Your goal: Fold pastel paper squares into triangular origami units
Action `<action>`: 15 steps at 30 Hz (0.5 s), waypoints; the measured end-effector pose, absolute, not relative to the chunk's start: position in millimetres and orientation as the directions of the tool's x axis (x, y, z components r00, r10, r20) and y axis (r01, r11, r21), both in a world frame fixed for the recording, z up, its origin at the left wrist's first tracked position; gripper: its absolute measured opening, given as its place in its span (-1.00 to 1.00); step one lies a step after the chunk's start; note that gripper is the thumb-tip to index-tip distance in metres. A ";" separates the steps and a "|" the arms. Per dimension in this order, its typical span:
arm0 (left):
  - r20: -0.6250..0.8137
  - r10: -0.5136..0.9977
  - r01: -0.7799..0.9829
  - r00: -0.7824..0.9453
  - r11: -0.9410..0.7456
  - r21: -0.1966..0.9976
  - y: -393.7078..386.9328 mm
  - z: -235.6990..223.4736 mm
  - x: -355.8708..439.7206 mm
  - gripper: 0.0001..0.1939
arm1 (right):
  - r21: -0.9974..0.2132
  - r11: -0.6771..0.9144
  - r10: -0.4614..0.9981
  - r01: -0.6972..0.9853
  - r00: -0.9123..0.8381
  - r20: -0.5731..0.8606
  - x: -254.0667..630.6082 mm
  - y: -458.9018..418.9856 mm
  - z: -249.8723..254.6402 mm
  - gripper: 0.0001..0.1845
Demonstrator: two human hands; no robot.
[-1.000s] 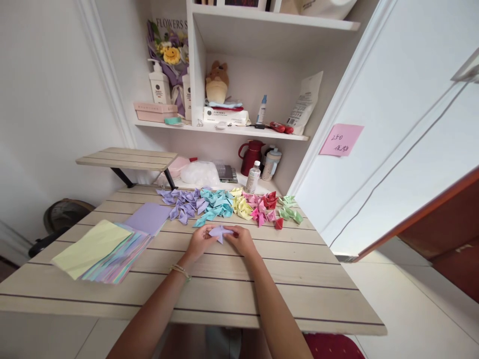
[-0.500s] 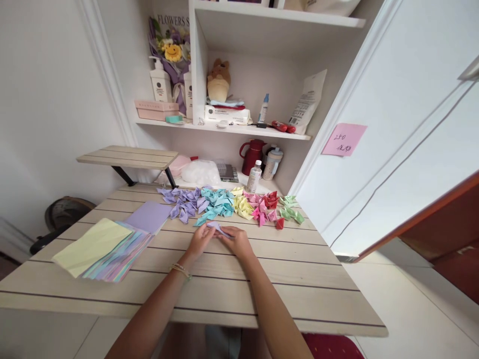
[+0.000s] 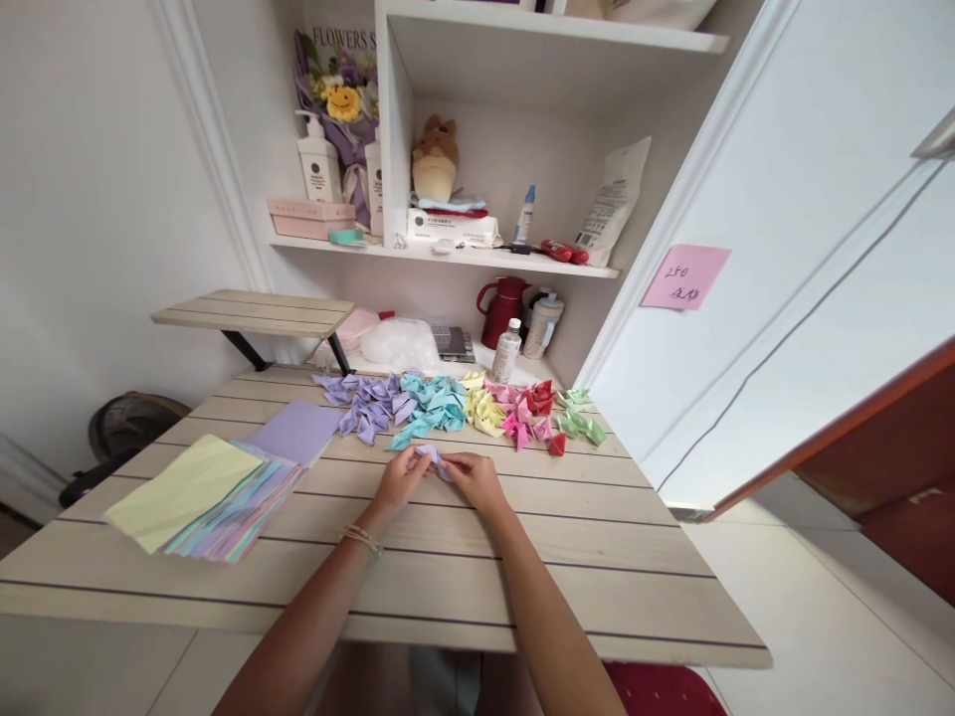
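A small folded piece of purple paper is held between my two hands, low over the slatted table. My left hand pinches its left side, and my right hand grips the right side with thumb and fingers. Fingers cover much of the paper, so its exact shape is hidden. Just beyond my hands lie folded paper pieces grouped by colour: purple, blue, yellow, pink, red and green.
Left of my hands is a fanned stack of coloured paper sheets with a purple sheet beside it. A small raised wooden stand is at the back left. Behind the folded pieces stand a clear bottle and a red jug.
My hands have turned and squeezed the purple paper between them. Its spread points showed a second ago; now less of it is visible. Both hands stay at nearly the same spot.
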State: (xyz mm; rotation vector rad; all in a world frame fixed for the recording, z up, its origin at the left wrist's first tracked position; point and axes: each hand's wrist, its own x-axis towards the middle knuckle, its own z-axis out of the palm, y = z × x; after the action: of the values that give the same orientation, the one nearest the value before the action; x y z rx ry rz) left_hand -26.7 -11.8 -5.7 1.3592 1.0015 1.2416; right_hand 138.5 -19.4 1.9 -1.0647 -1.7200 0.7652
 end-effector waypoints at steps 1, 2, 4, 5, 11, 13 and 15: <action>0.164 0.978 -0.045 0.130 -0.159 0.986 -11.6 -5.8 -26.7 -0.67 | -0.834 0.441 0.897 0.331 -0.201 0.394 138.3 -20.0 3.1 -0.75; 0.165 0.978 -0.042 0.130 -0.160 0.986 -11.5 -6.1 -26.7 -0.68 | -0.820 0.455 0.890 0.347 -0.221 0.400 138.0 -20.6 4.2 -0.75; 0.167 0.978 -0.035 0.123 -0.164 0.986 -11.2 -6.6 -26.9 -0.70 | -0.792 0.477 0.878 0.381 -0.248 0.409 137.6 -21.5 6.2 -0.71; 0.169 0.978 -0.035 0.119 -0.166 0.986 -11.1 -6.8 -26.9 -0.71 | -0.781 0.484 0.874 0.396 -0.256 0.412 137.4 -21.8 6.9 -0.69; 0.171 0.982 -0.017 0.085 -0.170 0.985 -12.0 -4.8 -26.6 -0.69 | -0.801 0.467 0.882 0.375 -0.267 0.389 136.0 -22.3 7.6 -0.68; 0.186 0.981 0.006 0.052 -0.186 0.983 -12.9 -3.4 -26.6 -0.68 | -0.836 0.435 0.896 0.334 -0.253 0.365 135.4 -21.9 6.1 -0.71; 0.208 0.978 0.034 0.026 -0.209 0.977 -13.5 -2.4 -26.9 -0.67 | -0.870 0.389 0.914 0.303 -0.240 0.326 134.9 -20.9 3.4 -0.72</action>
State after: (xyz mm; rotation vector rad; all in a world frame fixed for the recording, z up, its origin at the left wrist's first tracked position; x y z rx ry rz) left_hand -26.9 -13.5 -2.4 1.4004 1.1128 1.3274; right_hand 134.9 -20.9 3.4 -1.0685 -1.7548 0.8598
